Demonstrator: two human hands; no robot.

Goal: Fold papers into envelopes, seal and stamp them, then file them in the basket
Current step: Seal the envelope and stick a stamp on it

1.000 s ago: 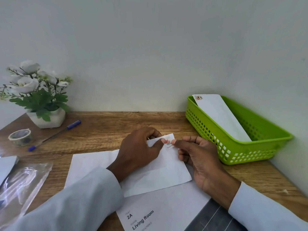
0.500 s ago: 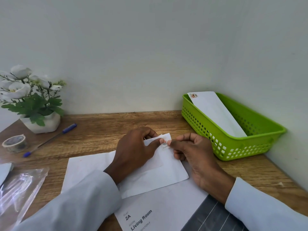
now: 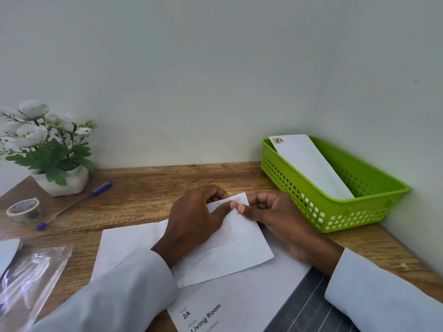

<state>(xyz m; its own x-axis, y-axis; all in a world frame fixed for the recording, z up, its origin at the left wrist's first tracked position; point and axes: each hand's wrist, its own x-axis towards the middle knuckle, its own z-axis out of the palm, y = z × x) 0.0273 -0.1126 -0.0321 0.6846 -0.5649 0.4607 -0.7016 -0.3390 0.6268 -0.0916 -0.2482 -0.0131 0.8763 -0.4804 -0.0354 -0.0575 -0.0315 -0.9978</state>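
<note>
A white envelope (image 3: 235, 248) lies on sheets of paper in front of me. My left hand (image 3: 194, 219) grips its top edge, fingers curled behind and thumb on the front. My right hand (image 3: 275, 212) pinches the top right corner, its thumb pressing on a small stamp (image 3: 237, 212) that is almost wholly hidden. The two thumb tips touch. At the right, against the wall, stands the green basket (image 3: 359, 212), and a stamped envelope (image 3: 309, 164) leans inside it.
A blank sheet (image 3: 124, 243) and a printed sheet (image 3: 239, 295) lie under the envelope, with a dark pad (image 3: 306, 307) at the front edge. A potted plant (image 3: 48, 149), blue pen (image 3: 74, 204), tape roll (image 3: 22, 210) and clear plastic bag (image 3: 31, 279) occupy the left.
My right thumb has slid onto the stamp, which showed between the thumbs before and is now nearly covered. Both hands stay on the envelope's top corner.
</note>
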